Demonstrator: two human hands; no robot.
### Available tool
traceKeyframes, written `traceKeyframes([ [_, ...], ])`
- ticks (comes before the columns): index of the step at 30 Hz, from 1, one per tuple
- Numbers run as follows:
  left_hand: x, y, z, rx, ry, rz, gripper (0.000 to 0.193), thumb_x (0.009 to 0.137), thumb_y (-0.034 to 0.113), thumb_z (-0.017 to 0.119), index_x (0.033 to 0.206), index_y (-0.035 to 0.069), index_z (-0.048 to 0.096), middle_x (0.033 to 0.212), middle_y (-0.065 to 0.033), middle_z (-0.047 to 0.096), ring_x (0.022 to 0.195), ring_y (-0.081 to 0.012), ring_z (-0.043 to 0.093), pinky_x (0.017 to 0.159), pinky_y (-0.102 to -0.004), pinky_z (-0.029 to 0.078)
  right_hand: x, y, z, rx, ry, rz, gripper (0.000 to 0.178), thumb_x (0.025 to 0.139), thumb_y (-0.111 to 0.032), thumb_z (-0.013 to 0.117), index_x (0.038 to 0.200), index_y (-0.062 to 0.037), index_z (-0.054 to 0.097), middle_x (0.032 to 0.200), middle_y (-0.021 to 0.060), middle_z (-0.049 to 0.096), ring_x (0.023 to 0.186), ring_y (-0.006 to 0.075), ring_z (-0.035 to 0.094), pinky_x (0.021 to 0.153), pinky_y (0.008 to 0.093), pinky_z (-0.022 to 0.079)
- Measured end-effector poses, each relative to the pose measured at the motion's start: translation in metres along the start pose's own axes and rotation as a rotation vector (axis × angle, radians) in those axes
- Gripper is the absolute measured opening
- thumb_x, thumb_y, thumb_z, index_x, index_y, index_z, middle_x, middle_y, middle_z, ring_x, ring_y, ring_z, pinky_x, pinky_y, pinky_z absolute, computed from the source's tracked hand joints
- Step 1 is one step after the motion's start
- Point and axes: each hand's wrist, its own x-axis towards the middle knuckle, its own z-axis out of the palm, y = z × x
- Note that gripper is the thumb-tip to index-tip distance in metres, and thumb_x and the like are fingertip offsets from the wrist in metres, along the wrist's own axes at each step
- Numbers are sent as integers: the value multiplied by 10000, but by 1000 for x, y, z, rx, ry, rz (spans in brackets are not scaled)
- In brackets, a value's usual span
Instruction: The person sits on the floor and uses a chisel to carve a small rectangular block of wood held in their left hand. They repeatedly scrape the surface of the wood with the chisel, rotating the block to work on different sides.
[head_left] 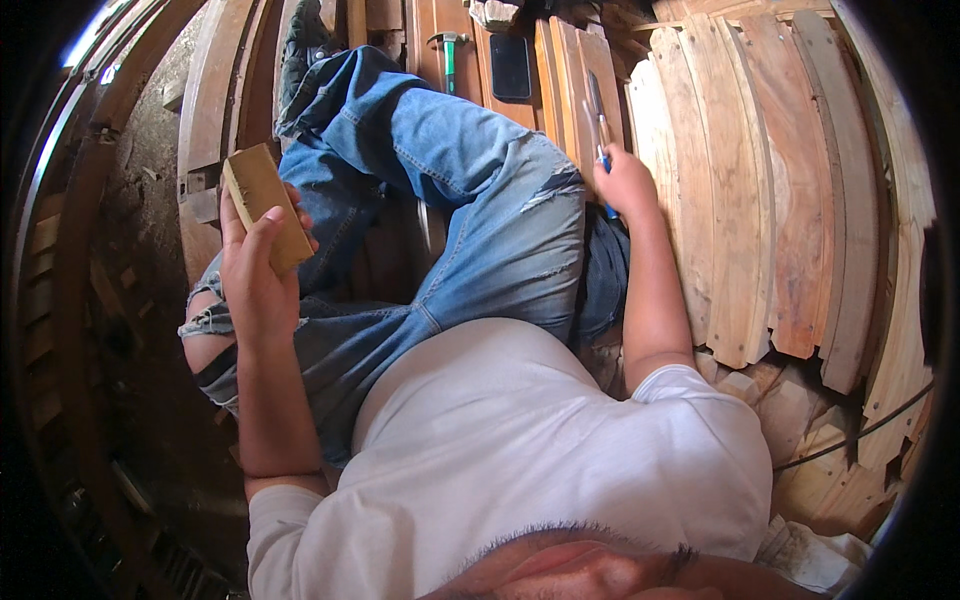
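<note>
My left hand (262,270) is closed around a small rectangular wooden block (268,210), thumb across its face, raised over my left thigh. The block's near edge looks rough. On the other side, beyond my right knee, my right hand (627,185) grips a blue-handled tool (605,160). A slim metal part points away from the fist, and blue shows again behind it. Its exact kind cannot be made out. Just ahead of that hand, a dark narrow length (594,92) lies over the boards; whether it belongs to the same tool is unclear.
A green-handled hammer (449,68) and a dark phone (510,68) rest on planks ahead of my legs. Several long boards (715,190) lie side by side at the right. A dark cable (850,440) crosses the lower right. Timber framing (75,220) borders the left.
</note>
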Motion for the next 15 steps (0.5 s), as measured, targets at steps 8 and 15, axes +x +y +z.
traceKeyframes([
  [8,1,-1,-1,-165,-201,-90,556,946,191,604,1439,16,414,1168,-170,634,891,-195,661,731,-319,564,-15,1,21,-14,-5,-48,344,965,-375,629,1068,-56,708,1009,236,727,990,440,685,852,514,541],
  [15,2,-1,-8,-294,-295,-144,526,959,204,573,1428,21,422,1164,-176,638,895,-209,665,745,-339,570,42,32,45,-39,251,70,382,967,-397,626,1158,-66,642,986,234,731,962,437,692,831,504,540],
])
